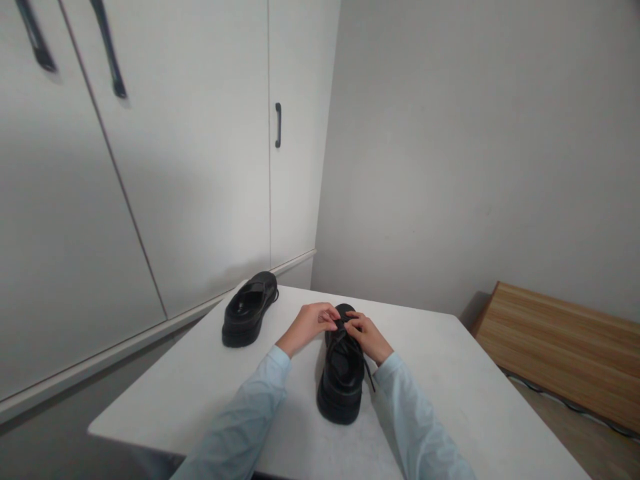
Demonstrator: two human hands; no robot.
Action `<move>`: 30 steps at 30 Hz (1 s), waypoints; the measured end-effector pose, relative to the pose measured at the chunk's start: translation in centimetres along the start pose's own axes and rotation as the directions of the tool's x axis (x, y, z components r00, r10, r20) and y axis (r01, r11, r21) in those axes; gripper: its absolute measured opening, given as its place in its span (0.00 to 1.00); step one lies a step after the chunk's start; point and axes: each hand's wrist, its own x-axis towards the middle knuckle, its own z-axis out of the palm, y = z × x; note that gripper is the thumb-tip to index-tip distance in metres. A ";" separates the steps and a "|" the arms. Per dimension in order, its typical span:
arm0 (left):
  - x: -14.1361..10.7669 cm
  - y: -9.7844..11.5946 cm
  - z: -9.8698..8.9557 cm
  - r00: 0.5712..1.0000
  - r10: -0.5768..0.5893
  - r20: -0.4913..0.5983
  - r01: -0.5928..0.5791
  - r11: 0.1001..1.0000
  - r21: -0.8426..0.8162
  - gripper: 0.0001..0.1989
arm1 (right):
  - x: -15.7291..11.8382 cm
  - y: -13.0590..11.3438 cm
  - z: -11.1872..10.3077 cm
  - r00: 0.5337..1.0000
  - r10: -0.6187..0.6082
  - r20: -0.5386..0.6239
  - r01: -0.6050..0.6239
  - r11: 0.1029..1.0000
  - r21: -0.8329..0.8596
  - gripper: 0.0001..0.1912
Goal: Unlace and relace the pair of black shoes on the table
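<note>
A black lace-up shoe [341, 380] stands upright on the white table, heel toward me and toe pointing away. Both hands are at its lacing, near the front of the opening. My left hand [316, 319] comes in from the left, its fingers pinched at the laces. From the right, my right hand [366, 333] is also pinched there. A loose black shoelace end [370, 375] hangs down the shoe's right side, below my right hand. The exact bit of lace between the fingertips is too small to make out.
A second black shoe [249, 310] stands at the table's far left. The white table [430, 380] has its back edge near a grey wall [475, 167]. White cabinets [200, 153] with dark handles line the left. A wooden board [565, 347] lies at the right, with a cable below it.
</note>
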 end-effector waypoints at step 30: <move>-0.8 0.2 0.4 0.977 0.123 0.175 -0.159 0.966 0.206 0.33 | -2.1 -0.5 -6.5 0.745 0.321 -0.584 0.360 0.544 0.758 0.17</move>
